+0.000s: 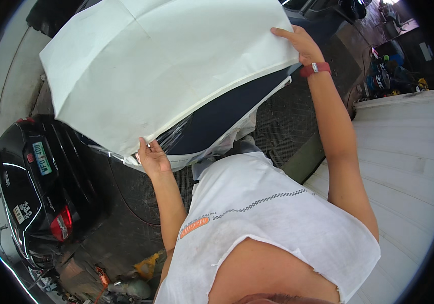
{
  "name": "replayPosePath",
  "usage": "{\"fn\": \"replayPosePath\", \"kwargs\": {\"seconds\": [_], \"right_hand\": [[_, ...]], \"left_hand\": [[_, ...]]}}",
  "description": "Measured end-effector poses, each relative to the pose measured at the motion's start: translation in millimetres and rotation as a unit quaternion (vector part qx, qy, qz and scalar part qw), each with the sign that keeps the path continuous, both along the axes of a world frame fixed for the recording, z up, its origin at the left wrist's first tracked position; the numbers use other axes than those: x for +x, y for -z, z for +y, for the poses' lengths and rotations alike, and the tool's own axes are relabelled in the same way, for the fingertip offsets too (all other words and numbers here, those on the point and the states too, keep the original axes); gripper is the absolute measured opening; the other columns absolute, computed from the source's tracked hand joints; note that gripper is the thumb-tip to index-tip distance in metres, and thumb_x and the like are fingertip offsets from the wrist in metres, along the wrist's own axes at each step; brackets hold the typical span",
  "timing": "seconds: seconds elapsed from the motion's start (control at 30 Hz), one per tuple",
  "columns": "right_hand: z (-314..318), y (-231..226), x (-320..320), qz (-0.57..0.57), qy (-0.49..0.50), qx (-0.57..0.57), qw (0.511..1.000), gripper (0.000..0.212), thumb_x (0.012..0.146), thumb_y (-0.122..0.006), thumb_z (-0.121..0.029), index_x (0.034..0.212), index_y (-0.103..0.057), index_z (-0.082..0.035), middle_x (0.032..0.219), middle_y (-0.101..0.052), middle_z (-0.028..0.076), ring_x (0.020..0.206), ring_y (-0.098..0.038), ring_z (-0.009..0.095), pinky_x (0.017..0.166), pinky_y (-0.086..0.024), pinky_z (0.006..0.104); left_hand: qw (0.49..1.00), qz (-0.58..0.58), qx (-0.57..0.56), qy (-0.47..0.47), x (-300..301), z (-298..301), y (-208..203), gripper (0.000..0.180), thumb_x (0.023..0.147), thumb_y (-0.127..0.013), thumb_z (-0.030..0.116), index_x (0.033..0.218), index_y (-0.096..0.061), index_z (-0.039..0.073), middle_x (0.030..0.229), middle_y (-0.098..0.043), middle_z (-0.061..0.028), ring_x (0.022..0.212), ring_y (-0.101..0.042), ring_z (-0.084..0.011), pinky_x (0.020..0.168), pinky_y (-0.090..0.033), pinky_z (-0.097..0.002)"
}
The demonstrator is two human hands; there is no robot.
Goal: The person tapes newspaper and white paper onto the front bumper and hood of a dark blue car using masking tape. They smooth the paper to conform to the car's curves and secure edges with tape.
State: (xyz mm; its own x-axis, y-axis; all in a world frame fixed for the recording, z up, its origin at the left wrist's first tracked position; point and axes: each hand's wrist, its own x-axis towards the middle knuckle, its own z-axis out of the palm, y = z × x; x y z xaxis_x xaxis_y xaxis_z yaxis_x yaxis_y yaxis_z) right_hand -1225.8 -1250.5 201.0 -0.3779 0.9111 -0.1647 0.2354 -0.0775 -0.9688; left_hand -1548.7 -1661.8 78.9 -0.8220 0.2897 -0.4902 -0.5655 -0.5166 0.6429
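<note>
A large white cover sheet [161, 61], creased and with a bound near edge, spreads over a dark navy car panel [217, 119]. My left hand [154, 158] is closed on the sheet's near edge at the lower left, thumb on top. Over at the far right corner, my right hand [303, 44] grips the sheet's edge, with its thumb lying on the white face and the other fingers hidden underneath. Clear plastic film [234, 133] hangs crumpled along the panel's near rim. The sheet hides most of the car under it.
A black car [39, 187] stands at the left with its tail light towards me. White ribbed panelling [399, 152] runs along the right side. A thin hose [125, 205] lies on the dark floor [293, 111]. Tools and bottles [384, 71] crowd the far right.
</note>
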Motion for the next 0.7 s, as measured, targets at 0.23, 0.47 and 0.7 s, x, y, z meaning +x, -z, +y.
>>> {"fn": "replayPosePath", "kwargs": {"seconds": [0.23,0.47,0.7], "right_hand": [[90,40,15,-0.094,-0.072,0.165,0.979,0.057,0.095,-0.082,-0.041,0.128,-0.071,0.005,0.109,-0.078,0.013,0.093,-0.076,0.02,0.087,-0.058,0.0327],[113,74,43,-0.021,0.014,0.253,0.967,0.069,0.09,-0.085,-0.054,0.129,-0.07,0.0,0.107,-0.07,0.006,0.093,-0.066,0.015,0.082,-0.054,0.0303],[51,150,69,0.01,0.165,0.167,0.972,0.07,0.08,-0.092,-0.057,0.119,-0.071,-0.002,0.109,-0.064,0.01,0.099,-0.061,0.022,0.089,-0.053,0.0364]], "left_hand": [[1.0,-0.026,-0.01,-0.005,46,50,33,0.034,0.101,-0.076,0.012,0.122,-0.059,-0.009,0.121,-0.065,-0.0138,0.116,-0.067,-0.0218,0.105,-0.061,-0.0297],[0.999,-0.016,-0.022,-0.029,57,63,58,0.027,0.102,-0.076,0.013,0.114,-0.063,-0.007,0.114,-0.069,-0.0138,0.105,-0.071,-0.0202,0.099,-0.064,-0.0272],[0.998,0.004,-0.035,-0.045,58,75,63,0.03,0.104,-0.073,0.014,0.12,-0.061,-0.009,0.116,-0.069,-0.0134,0.109,-0.07,-0.0211,0.099,-0.062,-0.0273]]}}
